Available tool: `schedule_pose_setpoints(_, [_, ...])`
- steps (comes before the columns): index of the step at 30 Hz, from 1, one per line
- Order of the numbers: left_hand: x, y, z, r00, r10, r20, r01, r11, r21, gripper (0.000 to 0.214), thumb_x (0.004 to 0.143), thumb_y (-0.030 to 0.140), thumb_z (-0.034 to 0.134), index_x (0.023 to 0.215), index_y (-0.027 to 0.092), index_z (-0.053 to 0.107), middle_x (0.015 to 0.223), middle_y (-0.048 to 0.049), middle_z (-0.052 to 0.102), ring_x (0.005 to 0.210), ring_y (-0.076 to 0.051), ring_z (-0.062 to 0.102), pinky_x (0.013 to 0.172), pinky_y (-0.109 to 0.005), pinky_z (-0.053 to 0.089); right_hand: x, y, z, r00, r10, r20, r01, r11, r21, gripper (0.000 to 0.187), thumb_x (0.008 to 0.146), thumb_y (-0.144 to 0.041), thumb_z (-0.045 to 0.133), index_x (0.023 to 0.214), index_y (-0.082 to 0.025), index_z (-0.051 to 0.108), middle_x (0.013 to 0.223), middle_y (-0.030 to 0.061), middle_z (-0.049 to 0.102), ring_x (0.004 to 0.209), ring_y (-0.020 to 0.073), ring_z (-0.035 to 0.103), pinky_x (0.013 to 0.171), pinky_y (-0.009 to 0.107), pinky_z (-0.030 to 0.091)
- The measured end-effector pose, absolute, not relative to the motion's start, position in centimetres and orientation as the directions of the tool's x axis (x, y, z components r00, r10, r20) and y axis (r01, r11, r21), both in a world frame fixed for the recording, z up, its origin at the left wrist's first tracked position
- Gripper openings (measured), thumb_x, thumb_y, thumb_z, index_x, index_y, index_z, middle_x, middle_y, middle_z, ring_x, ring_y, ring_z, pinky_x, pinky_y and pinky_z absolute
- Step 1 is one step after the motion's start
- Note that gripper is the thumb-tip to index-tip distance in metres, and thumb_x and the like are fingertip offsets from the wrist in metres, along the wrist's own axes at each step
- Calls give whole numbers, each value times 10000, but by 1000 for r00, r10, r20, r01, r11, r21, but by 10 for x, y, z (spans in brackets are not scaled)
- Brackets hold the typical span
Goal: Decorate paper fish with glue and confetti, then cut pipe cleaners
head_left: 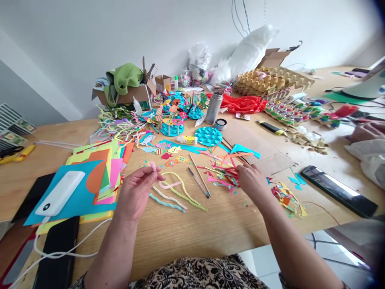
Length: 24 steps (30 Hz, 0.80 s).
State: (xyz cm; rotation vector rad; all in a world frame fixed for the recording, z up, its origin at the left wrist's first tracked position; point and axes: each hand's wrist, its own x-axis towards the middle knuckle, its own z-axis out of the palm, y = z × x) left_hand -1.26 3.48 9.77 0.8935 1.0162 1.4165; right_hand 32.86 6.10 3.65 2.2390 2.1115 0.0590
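My left hand (141,188) pinches a fuzzy pink pipe cleaner (170,186), whose bent length hangs out to the right above the table. Below it lie yellow-green pipe cleaners (186,194), a whitish one (170,197) and a light blue one (165,202). My right hand (251,180) is low over a heap of paper scraps (221,182), its fingers closed on what looks like red-handled scissors (230,171), partly hidden by the hand and scraps. Between my hands lie a pen (198,182) and a thin wooden stick (200,174).
Colored paper sheets (75,176) and a white power bank (60,193) lie left. Ahead are paper fish (167,155), a glue bottle (188,139), a blue egg-tray piece (208,136) and a metal flask (214,107). At right are a phone (338,190) and another person's hand (368,131).
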Motion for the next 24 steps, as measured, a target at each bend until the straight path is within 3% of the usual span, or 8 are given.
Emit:
schedule_pose_setpoints(5, [-7,35,100,-78,996,-35,-350,6,937,262,565,283,885,785,195,774,748,-25,735,652,-134,654,724,-272,502,343,81,43,-55,991,-120,997,48,-60,224,904,-205,479,866,-152,694,882,111,706,875,236,612,707,286,389])
schedule_pose_setpoints(10, [-8,34,99,-71,996,-53,-344,25,939,269,572,306,885,777,177,768,670,-35,715,652,-145,648,704,-273,500,337,80,42,-154,968,-200,986,138,-90,159,830,-225,552,754,-171,681,767,67,692,715,185,603,608,260,359])
schedule_pose_setpoints(15, [-8,35,94,-56,996,-73,-358,48,932,265,580,300,887,790,186,771,680,-35,717,663,-129,647,692,-238,494,356,75,57,-162,957,-239,967,106,-232,206,832,-226,494,749,-178,677,662,19,662,596,141,556,564,237,356])
schedule_pose_setpoints(19, [-7,36,92,-43,996,-75,-374,54,926,247,583,294,889,781,201,773,689,-28,718,663,-114,646,699,-219,497,372,77,63,-63,981,-183,992,41,-120,214,818,-145,481,798,-166,693,784,49,700,710,162,599,618,240,376])
schedule_pose_setpoints(24, [-4,36,92,-55,995,-84,-375,58,925,263,566,295,895,775,194,773,700,-20,713,643,-116,645,672,-226,510,372,80,47,-123,971,-203,992,119,-30,197,820,-133,514,824,-159,709,823,90,702,796,204,623,666,266,385])
